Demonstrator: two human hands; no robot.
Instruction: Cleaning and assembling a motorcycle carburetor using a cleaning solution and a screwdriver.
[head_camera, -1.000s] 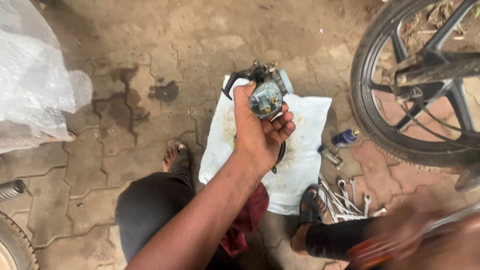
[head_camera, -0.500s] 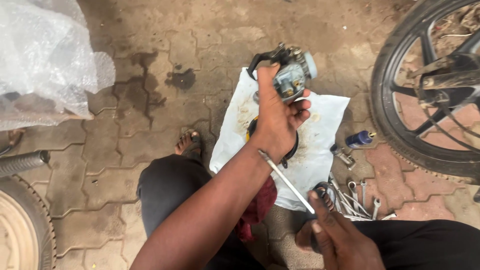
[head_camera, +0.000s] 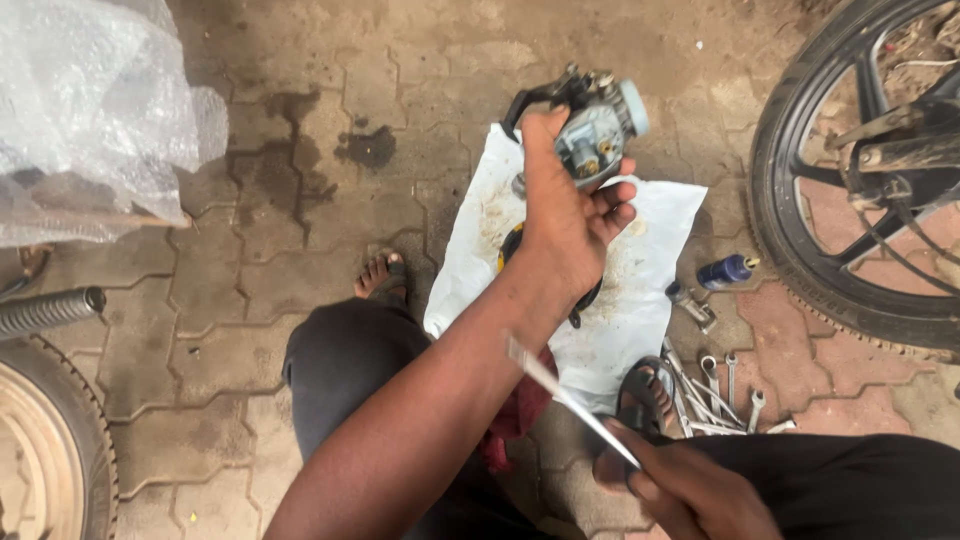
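Note:
My left hand (head_camera: 568, 225) holds up a grey metal carburetor (head_camera: 595, 128) with a black cable loop on it, over a stained white sheet (head_camera: 640, 290) spread on the paved ground. My right hand (head_camera: 690, 490) is low at the bottom right and grips a thin metal tool (head_camera: 565, 395) whose shaft points up and left toward my left forearm. Its tip is blurred. A dark ring-shaped part (head_camera: 585, 300) lies on the sheet under my left hand, mostly hidden.
Several spanners (head_camera: 715, 395) lie beside the sheet, with a small blue bottle (head_camera: 725, 270) and a metal piece (head_camera: 692, 305). A motorcycle wheel (head_camera: 850, 180) stands at right, another tyre (head_camera: 50, 450) at bottom left, clear plastic wrap (head_camera: 90, 110) at upper left. My foot (head_camera: 380, 275) rests left of the sheet.
My right hand, blurred low at the right a second ago, now holds the thin tool steady near my left forearm. The left hand keeps the carburetor raised; the view has shifted slightly.

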